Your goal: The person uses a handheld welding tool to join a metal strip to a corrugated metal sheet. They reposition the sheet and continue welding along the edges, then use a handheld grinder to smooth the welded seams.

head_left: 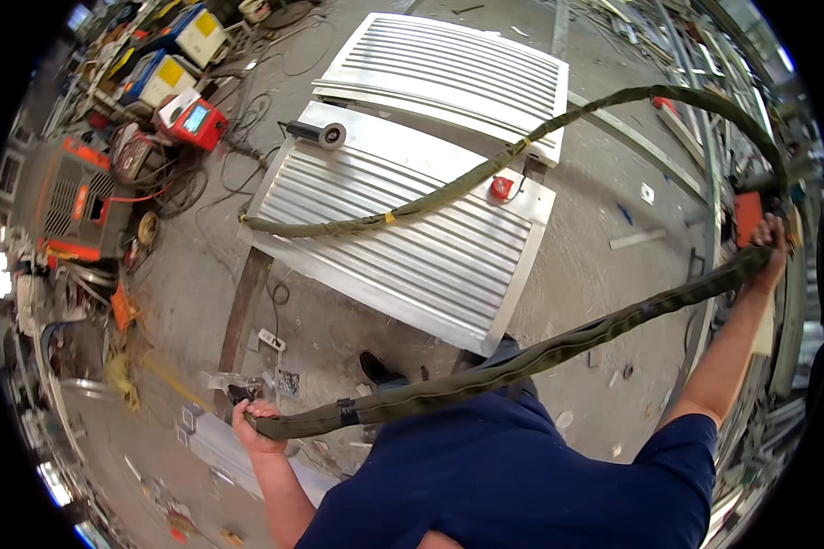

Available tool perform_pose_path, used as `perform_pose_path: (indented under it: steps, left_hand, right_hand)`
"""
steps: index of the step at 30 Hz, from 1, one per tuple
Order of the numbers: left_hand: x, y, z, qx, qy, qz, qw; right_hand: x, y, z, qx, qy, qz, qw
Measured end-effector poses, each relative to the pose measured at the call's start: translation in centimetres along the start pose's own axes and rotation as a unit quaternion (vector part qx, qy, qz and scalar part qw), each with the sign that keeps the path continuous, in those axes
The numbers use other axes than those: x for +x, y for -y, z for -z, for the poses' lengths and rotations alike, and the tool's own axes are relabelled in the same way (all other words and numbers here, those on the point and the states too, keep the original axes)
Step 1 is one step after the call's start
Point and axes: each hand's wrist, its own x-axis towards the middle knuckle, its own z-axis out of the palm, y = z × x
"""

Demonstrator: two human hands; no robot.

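A long hose or cable in an olive-green fabric sleeve (522, 361) stretches across in front of my body. My left hand (260, 426) is closed around its near left end, where a dark fitting (238, 393) sticks out beyond my fingers; its kind cannot be made out. Out to the right, my raised right hand (771, 254) grips the same sleeved cable. From there the cable loops up and back to the left, crossing a slatted metal panel (375, 265). On that panel rest an angle grinder (325, 134) and a small red round tool (501, 188).
A second slatted panel (458, 69) lies behind the first. At the left stand an orange-and-grey machine (73, 197), a red unit with a screen (192, 119) and tangled cables. Metal bars (641, 146) run along the right. A power strip (271, 340) and scraps lie on the floor.
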Motion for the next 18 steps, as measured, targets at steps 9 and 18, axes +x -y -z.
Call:
perform_pose_path:
  steps: [9, 18]
  left_hand:
    - [5.9, -12.5, 2.5, -0.048, 0.043, 0.233, 0.97]
    - [4.0, -19.0, 4.5, -0.016, 0.032, 0.166, 0.986]
  right_hand:
    - [-34.8, 17.7, -0.5, 0.064, -0.117, 0.211, 0.968]
    - [-41.8, 5.9, 3.8, -0.241, -0.474, -0.029, 0.847]
